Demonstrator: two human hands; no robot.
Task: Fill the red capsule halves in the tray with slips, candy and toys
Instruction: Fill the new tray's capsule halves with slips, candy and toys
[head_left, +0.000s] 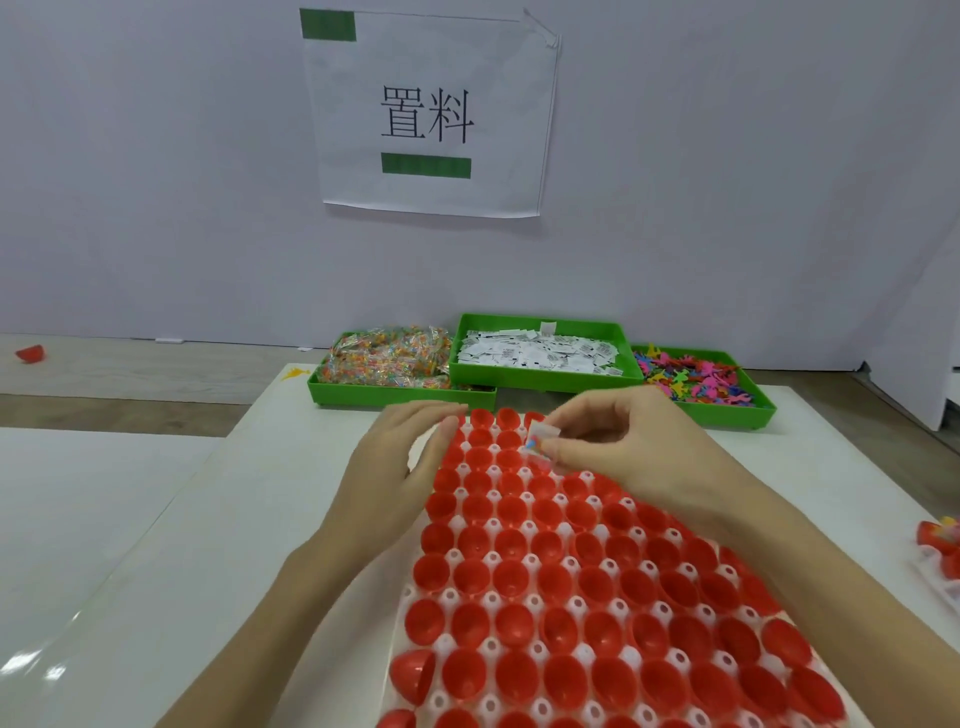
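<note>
My right hand (623, 447) pinches what looks like a candy packet (540, 441) above the tray's (415, 597) top-centre capsule halves (511, 457); my left hand (400, 457) lies flat. A careless release could bounce it between cups.

A white paper sheet (431, 114) taped to the wall (156, 182) carries two large black Chinese characters, 置料, printed across its middle. A solid green bar (328, 24) covers the sheet's top left corner and a second green bar (426, 166) sits just below the characters; no writing can be read on either. The small white slips (535, 353) heaped in the middle green tray (545, 382) bear black printed marks, too small to read. Nothing else in view shows legible writing, numbers or brand names
</note>
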